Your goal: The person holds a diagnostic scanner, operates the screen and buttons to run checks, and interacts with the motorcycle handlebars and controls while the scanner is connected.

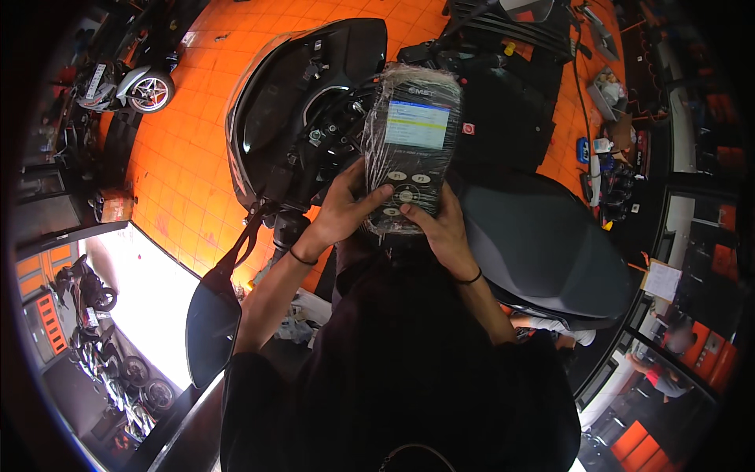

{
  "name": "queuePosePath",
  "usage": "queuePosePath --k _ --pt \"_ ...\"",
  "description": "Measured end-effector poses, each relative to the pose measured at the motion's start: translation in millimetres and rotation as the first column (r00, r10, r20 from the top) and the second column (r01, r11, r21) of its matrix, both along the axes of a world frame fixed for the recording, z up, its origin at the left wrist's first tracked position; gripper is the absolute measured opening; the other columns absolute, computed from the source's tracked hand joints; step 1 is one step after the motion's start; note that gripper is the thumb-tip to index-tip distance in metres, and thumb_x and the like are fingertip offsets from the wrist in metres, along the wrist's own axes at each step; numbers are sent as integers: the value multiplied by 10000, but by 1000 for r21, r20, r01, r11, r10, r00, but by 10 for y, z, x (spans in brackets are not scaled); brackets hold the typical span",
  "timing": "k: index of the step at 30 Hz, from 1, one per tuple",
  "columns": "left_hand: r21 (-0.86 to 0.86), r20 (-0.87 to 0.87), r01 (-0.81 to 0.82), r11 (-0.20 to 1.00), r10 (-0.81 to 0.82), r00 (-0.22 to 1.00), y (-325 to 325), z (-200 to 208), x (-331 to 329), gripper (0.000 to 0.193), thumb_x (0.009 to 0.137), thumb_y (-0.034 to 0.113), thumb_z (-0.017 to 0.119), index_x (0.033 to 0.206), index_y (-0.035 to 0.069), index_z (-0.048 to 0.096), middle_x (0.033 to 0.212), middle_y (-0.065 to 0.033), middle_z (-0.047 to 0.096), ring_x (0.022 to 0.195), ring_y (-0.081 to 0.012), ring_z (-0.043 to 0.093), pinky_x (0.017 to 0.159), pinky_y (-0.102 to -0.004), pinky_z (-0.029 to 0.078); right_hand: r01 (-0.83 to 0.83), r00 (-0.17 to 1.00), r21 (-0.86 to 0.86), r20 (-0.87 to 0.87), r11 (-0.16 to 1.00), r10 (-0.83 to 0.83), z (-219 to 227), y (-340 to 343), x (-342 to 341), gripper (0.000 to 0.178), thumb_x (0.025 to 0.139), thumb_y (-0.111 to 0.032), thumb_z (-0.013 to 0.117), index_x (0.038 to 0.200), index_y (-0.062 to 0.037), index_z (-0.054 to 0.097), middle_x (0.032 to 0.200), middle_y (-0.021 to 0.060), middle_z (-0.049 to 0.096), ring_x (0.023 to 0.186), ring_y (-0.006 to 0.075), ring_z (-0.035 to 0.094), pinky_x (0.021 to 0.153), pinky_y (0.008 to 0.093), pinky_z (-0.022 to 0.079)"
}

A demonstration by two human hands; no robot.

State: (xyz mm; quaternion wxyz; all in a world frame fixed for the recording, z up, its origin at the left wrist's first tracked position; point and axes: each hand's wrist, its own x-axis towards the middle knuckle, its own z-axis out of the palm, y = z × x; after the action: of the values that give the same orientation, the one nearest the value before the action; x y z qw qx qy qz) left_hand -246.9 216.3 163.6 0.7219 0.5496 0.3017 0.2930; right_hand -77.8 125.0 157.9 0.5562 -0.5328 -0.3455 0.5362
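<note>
A handheld diagnostic scanner (421, 161), wrapped in clear plastic film, is held upright in front of me by both hands. Its lit screen shows a list with one yellow row; oval buttons sit below. My left hand (350, 204) grips the lower left side, its thumb on the keypad. Around the lower right side closes my right hand (444, 228), its thumb on the lower buttons. The fingers behind the scanner are hidden. Beyond and beside it stands a dark scooter, with its handlebar (314, 138) to the left and its black seat (543, 244) to the right.
The scooter's mirror (214, 326) juts out near my left forearm. Orange floor tiles (185, 173) spread at the far left. Another scooter (130, 88) stands there, and several motorcycles (110, 362) are lower left. A box (607, 93) and bottles line the right side. Other people are at the lower right.
</note>
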Motion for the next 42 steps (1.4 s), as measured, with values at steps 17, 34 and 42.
queuePosePath --k 17,34,42 --pt "21 -18 -3 1000 3 1000 2 -52 -6 542 928 128 670 1368 -82 435 1263 -134 582 1157 -154 545 1009 -313 445 16 1000 56 12 998 -17 -121 -15 -5 516 830 -93 745 1283 -12 512 1129 90 641 1009 167 643 830 310 574" --pt "-5 -78 36 999 -36 996 15 -1 -23 551 937 64 631 1410 -75 384 1289 -129 574 1181 -165 534 1035 -331 430 -41 993 12 -109 999 42 8 6 18 496 844 -64 737 1275 4 501 1135 91 628 1018 162 639 838 312 594" --pt "52 -106 34 998 -29 994 24 -13 -41 559 932 73 639 1409 -75 386 1282 -134 577 1178 -163 535 1031 -327 429 -42 993 -2 -109 999 41 14 -13 10 495 842 -73 742 1273 -1 509 1140 89 633 1026 163 635 858 318 580"
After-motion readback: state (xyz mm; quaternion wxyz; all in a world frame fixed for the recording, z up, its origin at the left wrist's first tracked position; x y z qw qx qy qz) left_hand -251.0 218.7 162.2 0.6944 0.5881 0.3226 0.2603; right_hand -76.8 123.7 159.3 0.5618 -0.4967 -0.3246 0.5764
